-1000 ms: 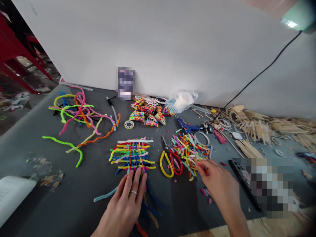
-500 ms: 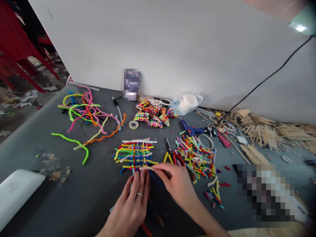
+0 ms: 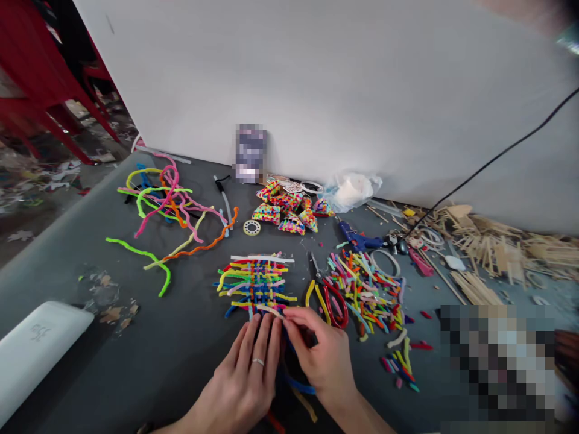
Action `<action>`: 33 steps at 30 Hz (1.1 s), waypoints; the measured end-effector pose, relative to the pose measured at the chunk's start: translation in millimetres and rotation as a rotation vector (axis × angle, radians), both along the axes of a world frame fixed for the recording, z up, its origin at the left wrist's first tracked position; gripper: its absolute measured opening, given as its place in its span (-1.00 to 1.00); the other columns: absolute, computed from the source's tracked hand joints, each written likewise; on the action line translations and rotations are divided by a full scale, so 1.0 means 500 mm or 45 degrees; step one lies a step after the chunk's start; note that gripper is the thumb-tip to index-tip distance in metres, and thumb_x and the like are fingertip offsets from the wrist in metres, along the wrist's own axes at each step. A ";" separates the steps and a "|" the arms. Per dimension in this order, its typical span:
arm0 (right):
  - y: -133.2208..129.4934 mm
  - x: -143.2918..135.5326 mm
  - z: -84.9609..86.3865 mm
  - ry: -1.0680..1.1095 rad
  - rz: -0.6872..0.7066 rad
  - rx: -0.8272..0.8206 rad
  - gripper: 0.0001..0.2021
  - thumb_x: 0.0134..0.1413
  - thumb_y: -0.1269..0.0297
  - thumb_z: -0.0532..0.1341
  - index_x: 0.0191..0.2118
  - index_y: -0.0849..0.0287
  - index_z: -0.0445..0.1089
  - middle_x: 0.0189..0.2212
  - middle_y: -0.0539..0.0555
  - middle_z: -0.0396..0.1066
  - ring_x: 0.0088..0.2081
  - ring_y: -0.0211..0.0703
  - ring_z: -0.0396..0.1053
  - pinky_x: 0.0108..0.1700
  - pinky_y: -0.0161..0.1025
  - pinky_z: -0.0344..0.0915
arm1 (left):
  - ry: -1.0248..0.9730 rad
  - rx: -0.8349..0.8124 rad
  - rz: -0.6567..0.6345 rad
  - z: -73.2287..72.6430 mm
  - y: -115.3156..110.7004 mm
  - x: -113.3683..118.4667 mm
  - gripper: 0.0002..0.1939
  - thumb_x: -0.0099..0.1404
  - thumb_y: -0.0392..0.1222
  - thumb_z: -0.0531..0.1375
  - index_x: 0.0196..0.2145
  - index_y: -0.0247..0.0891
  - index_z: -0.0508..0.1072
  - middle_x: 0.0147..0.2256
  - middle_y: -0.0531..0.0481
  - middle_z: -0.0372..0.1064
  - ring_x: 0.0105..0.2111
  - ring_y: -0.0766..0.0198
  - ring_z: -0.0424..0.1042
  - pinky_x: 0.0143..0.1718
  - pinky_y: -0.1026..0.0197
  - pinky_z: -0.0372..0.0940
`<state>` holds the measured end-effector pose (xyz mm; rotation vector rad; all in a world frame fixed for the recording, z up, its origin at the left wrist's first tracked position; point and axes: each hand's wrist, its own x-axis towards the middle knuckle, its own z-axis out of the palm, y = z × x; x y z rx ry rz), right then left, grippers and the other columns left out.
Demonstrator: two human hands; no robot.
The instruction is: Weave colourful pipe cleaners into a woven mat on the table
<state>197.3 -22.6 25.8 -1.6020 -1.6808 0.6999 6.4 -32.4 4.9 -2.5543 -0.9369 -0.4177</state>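
The left hand lies flat, fingers together, at lower centre of the frame, pressing on the near edge of the woven pipe-cleaner mat on the dark table. The right hand, just beside it, pinches a pale pipe-cleaner strip between thumb and forefinger at the mat's bottom row.

The weave looks loose: if the flat hand lifts or slides, the crossing strips could shift and gaps open. A tug on the pale strip may drag neighbouring rows out of line, since nothing but friction seems to hold them. Loose tails trail under both wrists and could snag.

Right of the mat, touching nothing of it, lie yellow-and-red scissors, then a heap of cut pieces; the scissors sit between the right hand and that heap. Long pipe cleaners sprawl at upper left, small woven shapes and a blue glue gun stand further up, wooden sticks at far right.
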 end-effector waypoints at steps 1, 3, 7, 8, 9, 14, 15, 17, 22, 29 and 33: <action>-0.002 -0.001 -0.005 -0.021 0.001 0.028 -0.83 0.34 0.28 0.16 -0.11 0.08 0.51 -0.26 0.02 0.61 -0.25 -0.19 0.59 -0.16 -0.35 0.47 | -0.008 -0.001 -0.012 0.001 0.001 -0.001 -0.45 0.38 -0.28 0.05 0.27 -0.54 0.30 0.25 -0.30 0.31 0.22 -0.05 0.36 0.21 0.00 0.28; -0.005 -0.001 -0.012 -0.087 0.018 0.080 -0.81 0.32 0.33 0.14 -0.13 0.07 0.52 -0.27 0.01 0.61 -0.27 -0.19 0.58 -0.17 -0.34 0.46 | -0.015 -0.026 -0.014 0.002 0.003 -0.003 -0.45 0.39 -0.28 0.04 0.29 -0.53 0.29 0.25 -0.30 0.31 0.23 -0.03 0.36 0.20 0.03 0.30; -0.006 0.005 -0.014 -0.173 0.035 0.122 -0.79 0.32 0.35 0.14 -0.17 0.05 0.55 -0.29 0.01 0.59 -0.28 -0.18 0.56 -0.18 -0.32 0.45 | -0.044 -0.066 -0.022 0.001 0.004 -0.005 -0.46 0.41 -0.27 0.03 0.29 -0.51 0.28 0.26 -0.30 0.31 0.24 -0.03 0.34 0.18 0.04 0.32; -0.005 0.010 -0.012 -0.169 0.022 0.104 -0.80 0.33 0.33 0.15 -0.14 0.05 0.55 -0.27 0.02 0.60 -0.26 -0.17 0.56 -0.16 -0.31 0.46 | -0.053 -0.067 -0.025 0.001 0.004 -0.005 -0.47 0.41 -0.28 0.03 0.29 -0.50 0.29 0.25 -0.30 0.31 0.24 -0.03 0.35 0.17 0.04 0.33; -0.004 0.015 -0.010 -0.160 -0.005 0.090 -0.80 0.34 0.31 0.15 -0.11 0.05 0.55 -0.25 0.03 0.60 -0.25 -0.17 0.56 -0.15 -0.31 0.46 | -0.058 -0.066 -0.025 0.000 0.004 -0.006 -0.48 0.42 -0.27 0.03 0.29 -0.49 0.30 0.25 -0.30 0.32 0.23 -0.03 0.35 0.17 0.04 0.33; 0.004 0.050 0.003 -0.179 -0.133 0.130 -0.77 0.35 0.21 0.18 0.01 0.07 0.52 -0.17 0.07 0.60 -0.19 -0.12 0.57 -0.10 -0.27 0.47 | -0.052 -0.082 -0.009 0.006 0.003 -0.008 -0.45 0.44 -0.24 0.09 0.34 -0.43 0.25 0.27 -0.27 0.29 0.25 -0.02 0.33 0.17 0.06 0.33; 0.003 0.055 0.006 -0.203 -0.120 0.139 -0.78 0.35 0.21 0.18 -0.01 0.06 0.53 -0.17 0.07 0.60 -0.18 -0.11 0.57 -0.09 -0.26 0.47 | -0.055 -0.092 -0.007 0.007 0.003 -0.008 -0.45 0.45 -0.23 0.09 0.34 -0.41 0.24 0.28 -0.26 0.28 0.26 -0.02 0.32 0.17 0.06 0.33; -0.003 0.058 0.010 -0.245 -0.072 0.117 -0.80 0.35 0.22 0.17 -0.10 0.05 0.55 -0.21 0.06 0.60 -0.21 -0.10 0.57 -0.11 -0.26 0.47 | -0.064 -0.114 -0.008 0.010 0.005 -0.008 -0.45 0.46 -0.21 0.08 0.36 -0.37 0.23 0.30 -0.24 0.25 0.27 -0.01 0.30 0.16 0.07 0.33; -0.023 0.057 0.007 -0.302 -0.053 0.015 -0.82 0.34 0.23 0.18 -0.21 0.06 0.55 -0.34 0.00 0.59 -0.36 -0.17 0.55 -0.28 -0.31 0.43 | -0.073 -0.184 -0.034 0.010 0.013 -0.007 -0.52 0.49 -0.20 0.04 0.30 -0.32 0.33 0.30 -0.19 0.26 0.26 0.02 0.31 0.13 0.08 0.35; -0.033 0.067 0.007 -1.003 -0.048 0.476 -0.78 0.29 0.31 0.26 0.00 0.06 0.55 -0.28 0.06 0.58 -0.29 -0.04 0.52 -0.16 -0.14 0.36 | -0.129 -0.330 -0.049 0.008 0.030 -0.016 -0.58 0.52 -0.14 0.03 0.25 -0.22 0.40 0.28 -0.06 0.30 0.24 0.14 0.33 0.13 0.15 0.33; -0.040 0.058 0.006 -0.920 0.229 0.546 -0.65 0.31 0.45 0.21 0.15 0.08 0.48 -0.22 0.07 0.56 -0.25 -0.12 0.51 -0.11 -0.18 0.38 | -0.203 -0.350 -0.068 0.009 0.037 -0.019 -0.57 0.51 -0.22 0.01 0.26 -0.22 0.38 0.28 -0.03 0.30 0.24 0.18 0.34 0.14 0.17 0.32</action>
